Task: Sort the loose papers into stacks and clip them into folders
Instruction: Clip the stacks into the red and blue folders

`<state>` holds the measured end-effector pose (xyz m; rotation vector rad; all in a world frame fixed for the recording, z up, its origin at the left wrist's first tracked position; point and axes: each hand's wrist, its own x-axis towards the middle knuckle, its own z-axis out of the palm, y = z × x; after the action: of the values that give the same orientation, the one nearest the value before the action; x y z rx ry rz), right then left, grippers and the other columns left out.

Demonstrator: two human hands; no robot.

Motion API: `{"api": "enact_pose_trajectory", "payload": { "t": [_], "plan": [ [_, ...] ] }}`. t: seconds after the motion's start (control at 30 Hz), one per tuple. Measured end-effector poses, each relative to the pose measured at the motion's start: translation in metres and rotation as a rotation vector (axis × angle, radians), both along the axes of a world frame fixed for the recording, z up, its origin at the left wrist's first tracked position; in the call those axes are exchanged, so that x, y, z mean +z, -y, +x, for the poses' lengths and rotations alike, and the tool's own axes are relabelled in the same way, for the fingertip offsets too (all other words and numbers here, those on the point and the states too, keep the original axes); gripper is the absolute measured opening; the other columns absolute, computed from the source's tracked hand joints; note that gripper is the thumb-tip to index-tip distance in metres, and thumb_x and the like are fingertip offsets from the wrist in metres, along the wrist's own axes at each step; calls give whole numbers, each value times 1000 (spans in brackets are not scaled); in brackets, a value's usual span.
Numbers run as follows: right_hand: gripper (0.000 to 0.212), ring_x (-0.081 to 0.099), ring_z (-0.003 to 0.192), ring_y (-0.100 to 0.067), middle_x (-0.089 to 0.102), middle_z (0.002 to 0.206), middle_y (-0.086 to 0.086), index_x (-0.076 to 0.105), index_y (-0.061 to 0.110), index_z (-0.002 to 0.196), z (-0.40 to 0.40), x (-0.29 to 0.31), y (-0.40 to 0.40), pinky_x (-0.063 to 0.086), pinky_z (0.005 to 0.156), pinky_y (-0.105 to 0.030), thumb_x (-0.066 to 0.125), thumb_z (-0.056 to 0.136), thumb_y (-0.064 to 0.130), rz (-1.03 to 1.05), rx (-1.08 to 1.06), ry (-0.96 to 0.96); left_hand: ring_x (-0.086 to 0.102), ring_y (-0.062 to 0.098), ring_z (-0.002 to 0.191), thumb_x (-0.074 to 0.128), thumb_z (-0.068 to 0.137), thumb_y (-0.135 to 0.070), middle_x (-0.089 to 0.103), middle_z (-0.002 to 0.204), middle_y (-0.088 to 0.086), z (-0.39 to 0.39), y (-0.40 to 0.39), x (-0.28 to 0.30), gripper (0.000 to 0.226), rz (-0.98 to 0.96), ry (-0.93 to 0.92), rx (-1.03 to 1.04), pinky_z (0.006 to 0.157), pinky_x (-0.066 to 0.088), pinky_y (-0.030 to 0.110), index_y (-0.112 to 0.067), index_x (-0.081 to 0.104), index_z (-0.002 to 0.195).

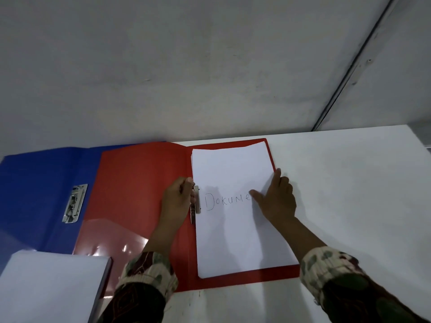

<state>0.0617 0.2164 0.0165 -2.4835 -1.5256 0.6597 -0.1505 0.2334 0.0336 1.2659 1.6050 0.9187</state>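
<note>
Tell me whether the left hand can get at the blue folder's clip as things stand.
Probably yes: the clip lies uncovered on the blue folder, nothing between it and the left hand, though that hand is now at the red folder's clip.

A red folder (140, 194) lay open on a white table (349, 183), with a paper stack (233, 229) on its right half. The top sheet bore handwriting beginning "DOKUME", the rest hidden by the right hand (275, 201). That hand lay flat on the stack's right edge, fingers straight. The left hand (178, 199) curled its fingers round the metal clip (197, 201) at the stack's left edge, by the spine. Both sleeves were patterned. Left of the red folder and partly under it, a blue folder (35, 194) lay open, showing its own clip (74, 203). Another white stack (51, 287) sat at the lower left, overlapping both folders.
</note>
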Motion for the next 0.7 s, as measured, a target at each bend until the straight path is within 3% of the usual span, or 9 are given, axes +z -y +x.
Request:
{"api": "enact_pose_trajectory", "payload": {
  "t": [0.17,0.27,0.33,0.53,0.7],
  "plan": [
    [79,17,142,-31,13,155,-13,13,13,148,-11,8,15,21,113,-42,50,89,50,34,131,100,49,-2,37,50,91,-11,60,59,-1,-2,12,8,26,-175,154,189,41,38,9,-13,61,67],
    [64,15,143,-28,17,155,-7,28,18,144,-27,7,32,16,115,-41,49,90,46,51,351,93,46,-3,33,56,88,-11,61,51,-6,-6,20,7,16,-311,244,218,38,35,10,-13,63,74],
    [58,17,142,-23,21,154,-3,32,20,142,-35,2,40,17,114,-37,45,92,47,-1,414,61,45,-2,35,61,86,-11,60,59,-3,-10,23,5,12,-351,238,223,36,35,9,-17,62,76],
    [60,14,144,-23,17,156,-1,29,21,143,-38,-1,39,17,115,-38,44,92,48,-60,407,43,37,-1,22,72,78,-16,50,57,3,-21,24,1,24,-428,123,188,28,27,9,-13,49,74],
    [60,14,144,-25,15,156,-2,27,21,144,-39,-3,39,17,115,-39,42,93,48,-67,414,70,44,13,50,80,70,-16,53,58,3,-26,24,-16,32,-352,-120,123,49,34,23,-14,49,60]
  ]
}}
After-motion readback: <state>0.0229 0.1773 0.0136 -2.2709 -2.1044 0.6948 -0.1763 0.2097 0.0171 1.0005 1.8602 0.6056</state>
